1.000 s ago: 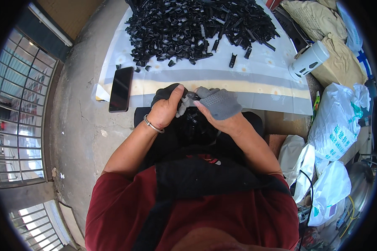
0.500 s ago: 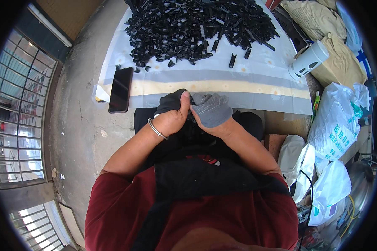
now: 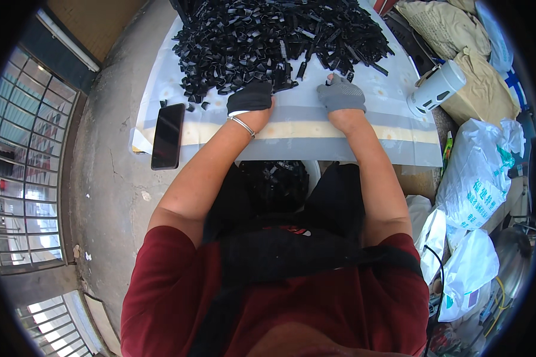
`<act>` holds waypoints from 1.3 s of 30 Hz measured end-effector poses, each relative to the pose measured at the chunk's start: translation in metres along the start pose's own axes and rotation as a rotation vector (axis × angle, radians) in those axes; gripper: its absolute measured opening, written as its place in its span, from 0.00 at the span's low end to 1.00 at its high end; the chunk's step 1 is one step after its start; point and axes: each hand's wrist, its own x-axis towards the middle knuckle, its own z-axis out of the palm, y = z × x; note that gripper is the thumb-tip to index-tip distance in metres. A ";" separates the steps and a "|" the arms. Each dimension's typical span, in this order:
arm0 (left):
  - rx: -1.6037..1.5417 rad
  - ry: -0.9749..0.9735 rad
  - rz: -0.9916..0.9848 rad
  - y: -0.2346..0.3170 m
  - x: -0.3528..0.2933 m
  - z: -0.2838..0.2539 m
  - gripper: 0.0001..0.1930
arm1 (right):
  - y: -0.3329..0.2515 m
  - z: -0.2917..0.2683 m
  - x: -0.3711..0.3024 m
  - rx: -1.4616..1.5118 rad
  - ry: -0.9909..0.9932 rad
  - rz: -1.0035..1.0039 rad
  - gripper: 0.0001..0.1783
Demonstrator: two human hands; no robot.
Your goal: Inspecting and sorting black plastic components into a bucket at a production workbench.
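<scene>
My left hand (image 3: 250, 100), in a black fingerless glove with a bracelet at the wrist, rests at the near edge of a heap of small curved black plastic pieces (image 3: 226, 56). Its fingers are hidden under the back of the hand. My right hand (image 3: 343, 97), in a grey dotted glove, is on the table just below the heap's longer black clip-like parts (image 3: 354, 44). Its fingers are bent in, with a bare fingertip showing; anything in them is hidden. Between my knees a white bucket (image 3: 314, 174) holds more black parts (image 3: 275, 183).
A dark phone (image 3: 168, 137) lies at the table's left front corner. On the right stand a white cup (image 3: 438, 88), a brown paper bag (image 3: 479, 89) and white plastic bags (image 3: 473, 178). A patterned cloth (image 3: 393, 128) covers the table. A barred window (image 3: 30, 160) is at far left.
Both hands have parted from their meeting place above my lap and reached forward to the table. The bucket now shows. My right hand covers where a single black clip-like part lay.
</scene>
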 end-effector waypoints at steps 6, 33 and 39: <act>-0.139 0.147 -0.063 -0.004 -0.023 0.003 0.11 | -0.033 -0.005 -0.029 0.338 0.076 0.073 0.13; -1.377 -0.428 -0.499 0.015 -0.099 -0.018 0.27 | -0.112 -0.037 -0.068 1.214 0.178 0.037 0.16; -1.024 -0.303 -0.477 0.012 -0.104 -0.033 0.28 | -0.102 -0.055 -0.079 0.860 0.057 0.004 0.12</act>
